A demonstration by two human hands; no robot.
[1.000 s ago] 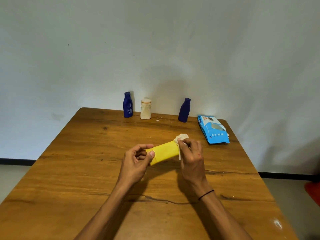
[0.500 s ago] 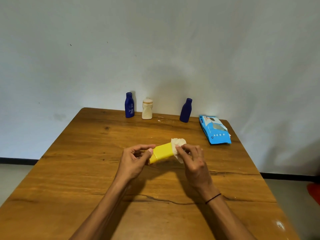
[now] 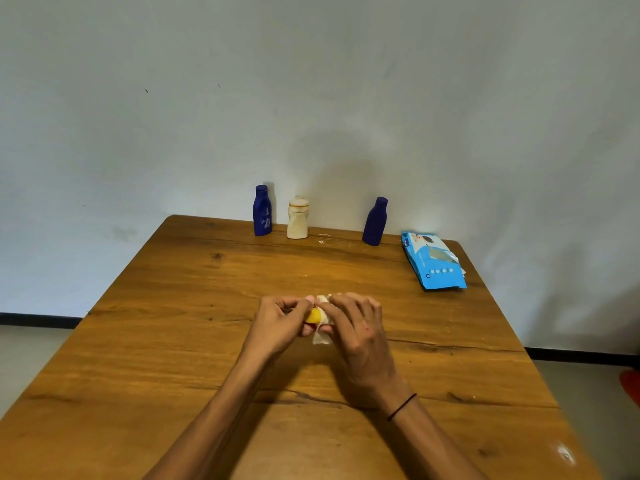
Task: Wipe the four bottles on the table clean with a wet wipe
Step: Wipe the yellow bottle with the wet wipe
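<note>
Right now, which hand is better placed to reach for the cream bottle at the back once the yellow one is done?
Probably the left hand. The cream bottle stands back and left of centre, on that hand's side. The right hand holds the wet wipe on the yellow bottle, so it should keep wiping.

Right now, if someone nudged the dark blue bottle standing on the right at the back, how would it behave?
The right dark blue bottle stands upright, tall and narrowing toward its cap, so it would probably tip rather than slide. It looks like plastic, likely light and rigid. Once down, its rounded body might roll on the table.

left hand (image 3: 277,323) grips yellow bottle (image 3: 314,315) | right hand (image 3: 356,327) presses wipe (image 3: 321,336)
</note>
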